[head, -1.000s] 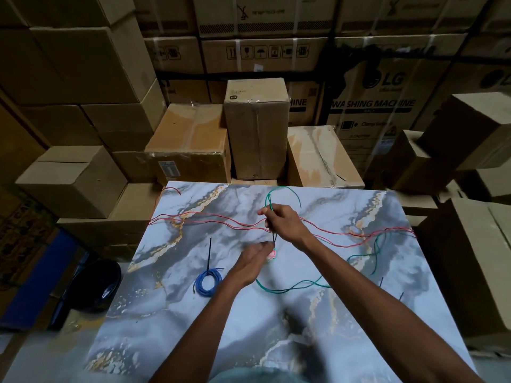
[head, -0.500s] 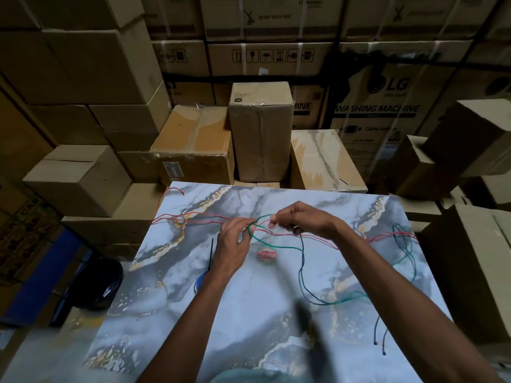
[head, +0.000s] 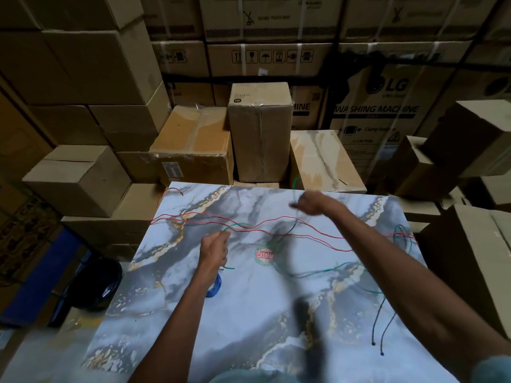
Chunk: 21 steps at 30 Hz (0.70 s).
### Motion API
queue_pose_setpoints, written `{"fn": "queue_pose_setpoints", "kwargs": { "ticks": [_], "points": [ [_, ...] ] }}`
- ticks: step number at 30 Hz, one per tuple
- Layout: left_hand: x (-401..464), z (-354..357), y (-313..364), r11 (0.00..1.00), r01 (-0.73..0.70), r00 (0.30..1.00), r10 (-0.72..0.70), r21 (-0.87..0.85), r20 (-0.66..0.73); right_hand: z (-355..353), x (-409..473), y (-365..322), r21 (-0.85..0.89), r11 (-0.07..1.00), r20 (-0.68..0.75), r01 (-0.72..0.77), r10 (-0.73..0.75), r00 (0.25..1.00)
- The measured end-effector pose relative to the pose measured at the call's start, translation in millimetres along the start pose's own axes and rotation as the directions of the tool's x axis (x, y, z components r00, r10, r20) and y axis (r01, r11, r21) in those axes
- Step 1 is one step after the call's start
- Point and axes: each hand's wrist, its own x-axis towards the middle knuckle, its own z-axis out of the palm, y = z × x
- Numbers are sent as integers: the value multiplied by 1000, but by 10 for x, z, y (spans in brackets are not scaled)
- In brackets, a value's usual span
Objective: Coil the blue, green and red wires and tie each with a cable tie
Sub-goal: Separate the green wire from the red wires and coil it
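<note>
A green wire (head: 329, 270) trails loosely across the marble-patterned table (head: 249, 313). My left hand (head: 214, 248) pinches one end of it near the table's middle left. My right hand (head: 312, 203), blurred, is raised near the far edge and grips the same green wire, which loops up above it. Long red wires (head: 276, 230) lie stretched across the far part of the table. The coiled blue wire (head: 215, 284) lies just under my left wrist, partly hidden. Black cable ties (head: 383, 324) lie at the right.
A round red and green sticker (head: 265, 255) marks the table's middle. Cardboard boxes (head: 260, 134) stand stacked close behind the table and on both sides. A dark round bin (head: 96, 283) sits on the floor at the left.
My right hand has swung up and to the right, away from my left hand, drawing the green wire out. My left hand has dropped slightly towards me.
</note>
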Motion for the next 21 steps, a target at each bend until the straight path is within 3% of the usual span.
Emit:
{"fn": "queue_pose_setpoints", "kwargs": {
  "ticks": [2, 5, 7, 10, 13, 17, 19, 21],
  "points": [
    [-5, -28, -16, 998, 54, 996, -50, -41, 77, 165, -127, -38, -188, 982, 86, -7, 24, 996],
    [-69, -32, 33, 999, 47, 974, -42, -16, 221, 389, -255, -193, 19, 984, 43, 179, -180, 983],
    [-101, 16, 96, 999, 35, 948, -42, 27, 314, 499, -384, -382, 223, 908, 56, 355, -376, 925],
    [-139, 109, 248, 999, 9, 910, -26, 42, 413, 686, -455, -586, 232, 844, 22, 483, -501, 865],
    [-170, 63, 404, 997, 39, 876, -1, -68, 483, 593, -423, -505, 403, 825, -17, 396, -426, 905],
    [-206, -82, 506, 973, 149, 786, -9, -175, 618, 267, -498, -293, 797, 541, 1, 267, -443, 896],
    [-237, -86, 521, 951, 221, 733, -16, -216, 680, 123, -538, -231, 881, 408, -22, 239, -470, 882],
    [-265, -63, 547, 926, 280, 669, 0, -252, 743, 13, -550, -204, 894, 377, -74, 242, -409, 909]
  ]
}}
